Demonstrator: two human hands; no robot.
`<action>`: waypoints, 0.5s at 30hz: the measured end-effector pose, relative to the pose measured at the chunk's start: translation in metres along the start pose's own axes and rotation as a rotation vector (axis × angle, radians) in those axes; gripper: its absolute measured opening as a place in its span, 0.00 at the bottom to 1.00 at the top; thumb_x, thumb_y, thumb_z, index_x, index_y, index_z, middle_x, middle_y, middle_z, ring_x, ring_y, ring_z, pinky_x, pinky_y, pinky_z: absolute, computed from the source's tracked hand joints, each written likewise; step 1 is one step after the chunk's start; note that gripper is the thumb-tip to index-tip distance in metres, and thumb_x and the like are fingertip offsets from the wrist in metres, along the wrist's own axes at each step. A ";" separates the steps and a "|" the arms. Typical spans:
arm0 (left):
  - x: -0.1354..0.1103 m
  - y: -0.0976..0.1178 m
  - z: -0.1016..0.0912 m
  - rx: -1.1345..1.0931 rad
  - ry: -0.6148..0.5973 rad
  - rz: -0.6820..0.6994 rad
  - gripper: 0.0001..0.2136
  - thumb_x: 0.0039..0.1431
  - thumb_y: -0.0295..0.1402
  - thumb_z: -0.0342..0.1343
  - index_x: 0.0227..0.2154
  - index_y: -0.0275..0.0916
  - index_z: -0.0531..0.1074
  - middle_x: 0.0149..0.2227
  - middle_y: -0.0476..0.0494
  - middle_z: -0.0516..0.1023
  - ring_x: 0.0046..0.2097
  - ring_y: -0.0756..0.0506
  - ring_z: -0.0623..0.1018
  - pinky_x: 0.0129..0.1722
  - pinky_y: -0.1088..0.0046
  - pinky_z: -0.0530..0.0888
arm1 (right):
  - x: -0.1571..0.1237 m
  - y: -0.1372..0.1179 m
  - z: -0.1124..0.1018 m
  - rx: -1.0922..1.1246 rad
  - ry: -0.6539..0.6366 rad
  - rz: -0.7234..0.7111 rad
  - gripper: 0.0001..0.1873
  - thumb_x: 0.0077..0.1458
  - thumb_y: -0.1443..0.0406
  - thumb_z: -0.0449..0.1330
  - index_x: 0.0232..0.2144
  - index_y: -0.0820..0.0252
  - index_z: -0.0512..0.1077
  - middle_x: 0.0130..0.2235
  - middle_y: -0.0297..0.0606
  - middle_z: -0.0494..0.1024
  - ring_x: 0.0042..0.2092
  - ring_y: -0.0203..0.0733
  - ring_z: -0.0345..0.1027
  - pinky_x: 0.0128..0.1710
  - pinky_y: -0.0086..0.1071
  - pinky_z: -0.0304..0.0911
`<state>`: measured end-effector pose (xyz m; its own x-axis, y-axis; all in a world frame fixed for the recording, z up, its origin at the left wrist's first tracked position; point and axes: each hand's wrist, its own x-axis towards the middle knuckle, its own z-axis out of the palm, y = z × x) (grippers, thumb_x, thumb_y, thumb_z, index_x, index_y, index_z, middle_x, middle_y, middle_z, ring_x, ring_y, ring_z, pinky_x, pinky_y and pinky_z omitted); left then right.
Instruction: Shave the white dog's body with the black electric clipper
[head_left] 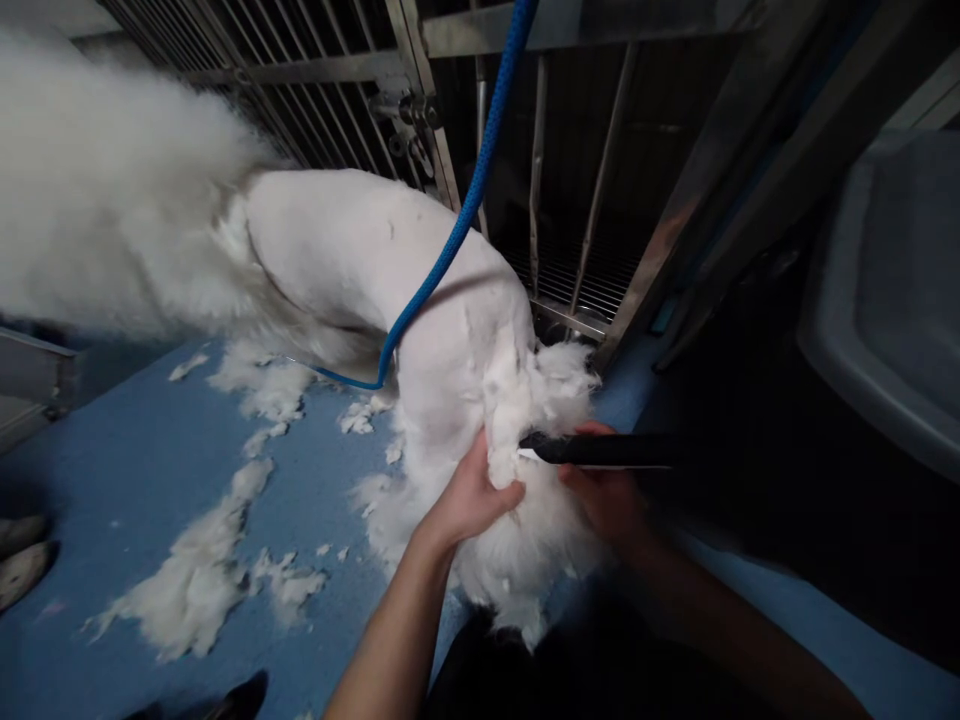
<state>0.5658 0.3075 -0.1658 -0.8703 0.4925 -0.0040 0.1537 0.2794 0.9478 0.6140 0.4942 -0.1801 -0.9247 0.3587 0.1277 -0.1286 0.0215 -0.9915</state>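
A white dog stands on a blue table, its body shaved short and its fur long and fluffy at the left. My left hand is closed on a leg or tuft of white fur at the dog's near end. My right hand grips a black clipper whose tip points left into that fur. A blue rope leash runs from above, across the dog's back, and loops under its belly.
Clumps of cut white fur lie scattered over the table. Metal cage bars stand right behind the dog. A grey plastic tub sits at the right. Dark shoes show at the bottom edge.
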 end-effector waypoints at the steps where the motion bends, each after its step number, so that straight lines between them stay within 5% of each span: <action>1: -0.001 -0.001 0.000 -0.002 0.005 -0.005 0.35 0.48 0.25 0.58 0.62 0.38 0.59 0.59 0.39 0.67 0.60 0.38 0.68 0.62 0.58 0.62 | -0.002 -0.001 0.001 0.001 -0.024 0.005 0.19 0.45 0.60 0.69 0.40 0.51 0.67 0.37 0.33 0.78 0.38 0.44 0.75 0.36 0.35 0.73; 5: -0.004 -0.005 -0.001 -0.006 -0.002 -0.011 0.35 0.47 0.24 0.58 0.61 0.39 0.59 0.59 0.40 0.68 0.60 0.38 0.68 0.62 0.59 0.62 | -0.002 0.002 0.003 -0.050 -0.137 0.016 0.16 0.42 0.61 0.70 0.35 0.53 0.70 0.31 0.30 0.76 0.32 0.41 0.72 0.31 0.33 0.70; 11: -0.002 -0.001 0.003 -0.010 -0.025 0.022 0.33 0.48 0.23 0.57 0.60 0.41 0.62 0.58 0.43 0.70 0.59 0.39 0.69 0.60 0.60 0.65 | -0.002 0.007 0.003 -0.081 0.156 -0.161 0.19 0.42 0.59 0.71 0.36 0.53 0.70 0.35 0.33 0.76 0.38 0.46 0.73 0.42 0.41 0.70; 15: -0.002 0.003 0.004 -0.033 -0.012 0.040 0.34 0.46 0.21 0.57 0.60 0.41 0.62 0.56 0.44 0.71 0.57 0.39 0.71 0.59 0.62 0.66 | -0.007 0.000 -0.001 -0.209 -0.023 -0.192 0.19 0.42 0.59 0.71 0.37 0.52 0.70 0.33 0.32 0.76 0.34 0.46 0.73 0.36 0.40 0.71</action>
<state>0.5704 0.3109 -0.1641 -0.8578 0.5131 0.0307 0.1727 0.2316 0.9574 0.6206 0.4928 -0.1814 -0.8986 0.3085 0.3121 -0.2278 0.2798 -0.9326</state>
